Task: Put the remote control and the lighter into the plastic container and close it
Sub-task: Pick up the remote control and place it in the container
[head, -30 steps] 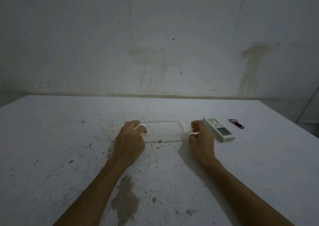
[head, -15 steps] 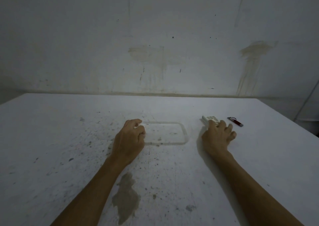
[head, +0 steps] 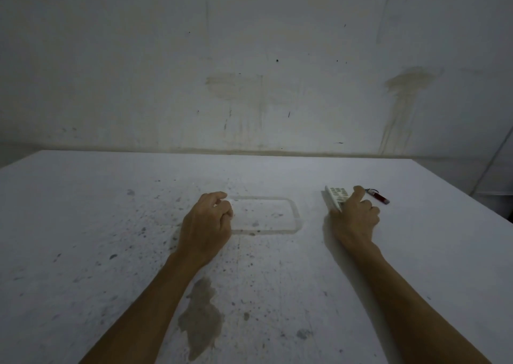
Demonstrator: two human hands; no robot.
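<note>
Stained table (head: 83, 224): right hand (head: 354, 218) clasps remote control (head: 336, 195); left hand's (head: 206, 222) grip curls at container (head: 295, 213).

table (head: 83, 224): was white, peppered with dark specks, with one grey-brown blotch near the front edge
wall (head: 138, 58): was off-white, with yellowish-brown stains and streaks
plastic container (head: 295, 213): was clear, its rim a faint grey outline
remote control (head: 336, 197): was white, with rows of pale greenish buttons
lighter (head: 379, 197): was dark red, with a silver top
</note>
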